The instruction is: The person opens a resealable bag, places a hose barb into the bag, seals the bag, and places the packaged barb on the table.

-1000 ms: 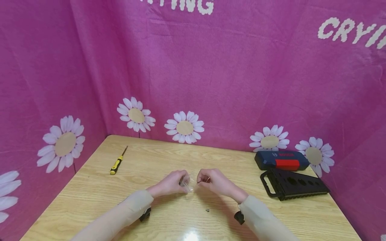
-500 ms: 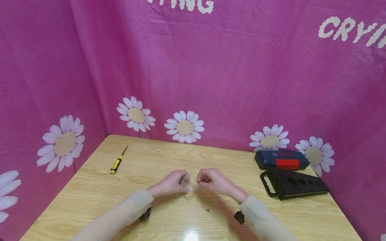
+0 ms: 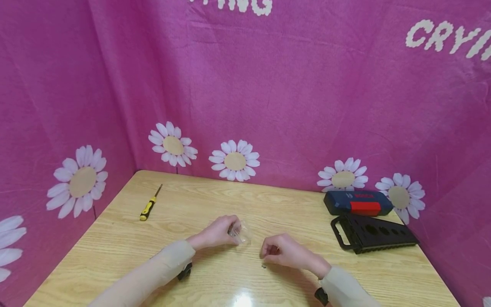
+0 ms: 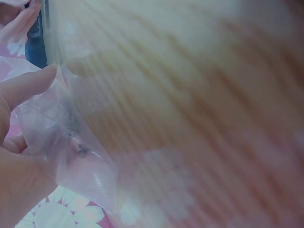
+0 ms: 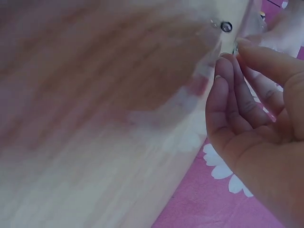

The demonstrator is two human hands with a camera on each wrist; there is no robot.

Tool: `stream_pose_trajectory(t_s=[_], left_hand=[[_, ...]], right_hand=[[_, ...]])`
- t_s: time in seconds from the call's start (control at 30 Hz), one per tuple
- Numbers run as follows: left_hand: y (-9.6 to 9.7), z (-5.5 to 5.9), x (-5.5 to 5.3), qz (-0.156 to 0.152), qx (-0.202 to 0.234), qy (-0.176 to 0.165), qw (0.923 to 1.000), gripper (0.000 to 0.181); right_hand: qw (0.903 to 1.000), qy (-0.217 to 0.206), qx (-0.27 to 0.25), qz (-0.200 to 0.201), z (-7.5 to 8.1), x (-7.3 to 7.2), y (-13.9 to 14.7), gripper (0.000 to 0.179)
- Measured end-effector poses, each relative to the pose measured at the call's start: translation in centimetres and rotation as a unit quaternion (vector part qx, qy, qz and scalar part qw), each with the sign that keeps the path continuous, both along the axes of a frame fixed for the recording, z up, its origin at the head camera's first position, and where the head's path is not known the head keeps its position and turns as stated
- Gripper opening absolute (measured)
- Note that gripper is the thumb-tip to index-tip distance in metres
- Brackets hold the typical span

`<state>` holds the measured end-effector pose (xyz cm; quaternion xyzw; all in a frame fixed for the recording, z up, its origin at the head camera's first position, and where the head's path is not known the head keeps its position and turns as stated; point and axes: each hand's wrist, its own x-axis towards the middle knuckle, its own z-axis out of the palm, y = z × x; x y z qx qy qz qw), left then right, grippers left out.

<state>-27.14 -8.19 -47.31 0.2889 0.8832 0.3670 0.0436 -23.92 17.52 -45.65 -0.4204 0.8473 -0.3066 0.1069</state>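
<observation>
My left hand (image 3: 220, 231) grips a clear plastic bag (image 3: 244, 234) above the middle of the table. Small metal parts (image 4: 78, 147) lie inside the bag in the left wrist view. To its right and nearer the body, my right hand (image 3: 287, 252) is low over the tabletop, thumb and fingers pinched together. A tiny shiny metal piece (image 5: 235, 49) shows between those fingertips. Just past them, a small round metal piece (image 5: 226, 26) lies on the wood, with another small bit beside it. In the head view these loose metal parts (image 3: 264, 266) sit right under the fingertips.
A yellow and black screwdriver (image 3: 148, 209) lies at the table's left. At the back right is a dark blue case with a red latch (image 3: 365, 208). In front of it stands a black holder with round holes (image 3: 377, 235). Pink flowered cloth (image 3: 268, 106) hangs around the table (image 3: 192, 189).
My right hand has moved away from the bag's mouth, rightward and toward the body, down to the loose metal parts. My left hand stays in place with the bag.
</observation>
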Motion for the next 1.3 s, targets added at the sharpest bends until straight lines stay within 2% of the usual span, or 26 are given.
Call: stream_pose_trajectory(t_s=[0.2,0.43,0.77,0.87,1.07,1.3], left_hand=[[0.0,0.2,-0.1,0.002,0.004,-0.006,1.0,0.033],[0.1,0.3,-0.1,0.002,0.003,-0.007,1.0,0.033],[0.1,0.2,-0.1,0.003,-0.005,0.001,1.0,0.034],[0.2,0.2,0.0,0.003,-0.007,0.003,1.0,0.034],[0.0,0.1,0.1,0.004,-0.009,0.004,0.9999,0.034],[-0.1,0.1,0.1,-0.001,0.003,-0.008,1.0,0.033]], right_hand=[[0.9999,0.013,0.0,0.011,-0.4,0.5,0.3,0.005],[1.0,-0.004,0.002,0.004,-0.4,0.9,0.2,0.007],[0.9993,0.029,0.001,0.023,-0.4,0.7,0.0,0.006],[0.9993,0.035,-0.005,0.012,-0.1,0.4,-0.2,0.005],[0.9972,0.062,-0.023,-0.034,1.0,-0.8,-1.2,0.006],[0.9937,0.074,-0.031,-0.079,1.8,-1.9,-3.0,0.006]])
